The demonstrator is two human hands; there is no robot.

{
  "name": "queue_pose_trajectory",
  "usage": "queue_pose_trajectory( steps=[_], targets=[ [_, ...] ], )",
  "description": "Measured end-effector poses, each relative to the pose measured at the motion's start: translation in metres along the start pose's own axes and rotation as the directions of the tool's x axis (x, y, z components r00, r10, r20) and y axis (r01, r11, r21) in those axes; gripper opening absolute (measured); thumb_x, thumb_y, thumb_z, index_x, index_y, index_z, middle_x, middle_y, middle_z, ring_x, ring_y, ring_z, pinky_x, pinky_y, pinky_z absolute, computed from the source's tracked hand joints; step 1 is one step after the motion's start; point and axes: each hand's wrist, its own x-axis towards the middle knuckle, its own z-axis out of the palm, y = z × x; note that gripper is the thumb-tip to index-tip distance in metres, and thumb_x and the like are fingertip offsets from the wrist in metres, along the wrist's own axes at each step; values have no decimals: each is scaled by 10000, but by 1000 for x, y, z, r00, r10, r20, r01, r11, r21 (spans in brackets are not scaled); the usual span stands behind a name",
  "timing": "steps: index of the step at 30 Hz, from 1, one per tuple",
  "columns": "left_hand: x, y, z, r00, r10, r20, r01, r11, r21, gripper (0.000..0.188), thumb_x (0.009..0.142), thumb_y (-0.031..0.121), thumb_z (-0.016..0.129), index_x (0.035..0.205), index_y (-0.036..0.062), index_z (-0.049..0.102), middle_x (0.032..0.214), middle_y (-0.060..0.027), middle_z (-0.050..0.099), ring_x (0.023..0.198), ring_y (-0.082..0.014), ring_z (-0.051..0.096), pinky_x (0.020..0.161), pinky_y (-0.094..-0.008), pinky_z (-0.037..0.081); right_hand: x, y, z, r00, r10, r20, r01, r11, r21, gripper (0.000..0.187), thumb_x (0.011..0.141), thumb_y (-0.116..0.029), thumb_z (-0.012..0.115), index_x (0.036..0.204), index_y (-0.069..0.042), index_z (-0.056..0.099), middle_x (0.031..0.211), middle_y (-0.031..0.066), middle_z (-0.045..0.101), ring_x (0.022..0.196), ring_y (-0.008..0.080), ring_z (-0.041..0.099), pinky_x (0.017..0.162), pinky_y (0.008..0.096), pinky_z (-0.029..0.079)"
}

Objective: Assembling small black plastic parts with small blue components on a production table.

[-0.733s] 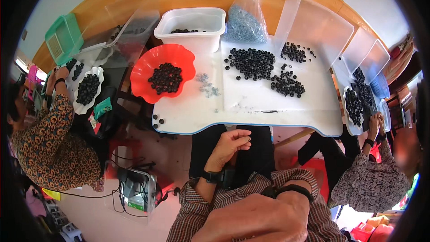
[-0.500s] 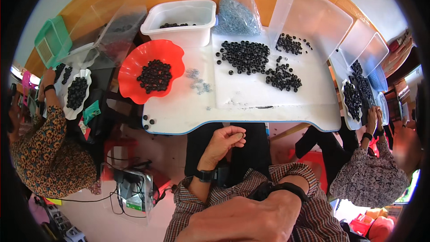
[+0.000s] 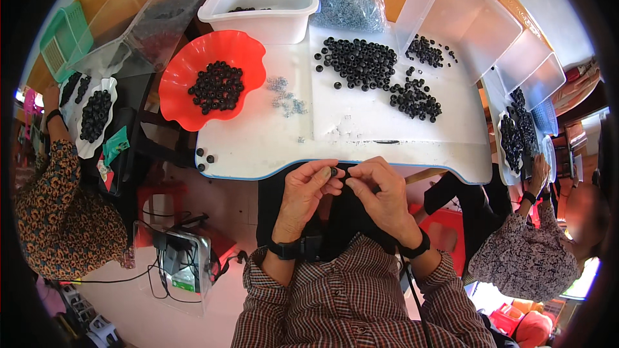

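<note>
Down in the head view, the left hand (image 3: 303, 193) pinches a small dark bead (image 3: 333, 171) between thumb and forefinger, just off the front edge of the white table (image 3: 258, 148) and above the lap. Beside it, the right hand (image 3: 380, 196) has thumb and fingers bent close together, their tips just short of the left hand's; whether they grip anything I cannot tell.

As for writing, a green label (image 3: 186, 281) shows through the clear box (image 3: 206, 264) on the floor, and a green packet (image 3: 116, 145) lies at the left; any print on either is too small to read. A short dark mark (image 3: 387, 142) sits near the front of the white sheet (image 3: 361, 130), likewise unreadable.

The table's blue-trimmed edge curves in toward the hands, and its bare white surface runs from there back to the sheet. On the sheet lie the large bead pile (image 3: 358, 63) and a smaller bead group (image 3: 416, 102). A wavy-rimmed red bowl (image 3: 175, 100) of black beads bounds the left, near three loose beads (image 3: 201, 159) by the corner. Behind, the white tub (image 3: 258, 29), clear bag (image 3: 351, 3) and tilted clear bin (image 3: 461, 19) close off the far side.
</note>
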Motion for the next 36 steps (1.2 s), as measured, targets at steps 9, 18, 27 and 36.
queue_pose_trajectory(
  steps=[9,18,27,36],
  targets=[
    [-4,4,5,999,7,-43,-4,998,69,219,952,67,571,1131,-49,620,935,-125,686,761,-170,678,690,-280,586,3,8,18,1000,-20,1,19,998,63,177,779,49,702,933,-13,640,861,63,616,647,102,604,558,228,483],
    [-10,7,10,997,4,-76,15,968,250,172,939,46,584,1067,-45,654,851,-94,697,704,-134,666,653,-234,561,0,8,19,994,-99,38,99,995,-17,135,792,49,680,899,3,611,837,89,580,660,172,612,571,268,492],
    [-11,4,7,997,-25,-78,45,962,268,160,936,59,595,1041,-34,673,812,-81,697,679,-111,657,620,-214,544,-2,18,16,972,-159,172,191,963,-188,168,833,-32,633,954,-10,518,878,137,549,778,324,597,656,397,500],
    [-10,6,13,998,-63,-31,69,967,243,168,935,85,610,1045,-23,678,793,-62,688,650,-102,640,597,-210,539,-3,19,5,971,-44,235,62,996,-70,193,839,-2,622,967,-7,478,889,156,521,783,333,580,677,391,481]
  ],
)
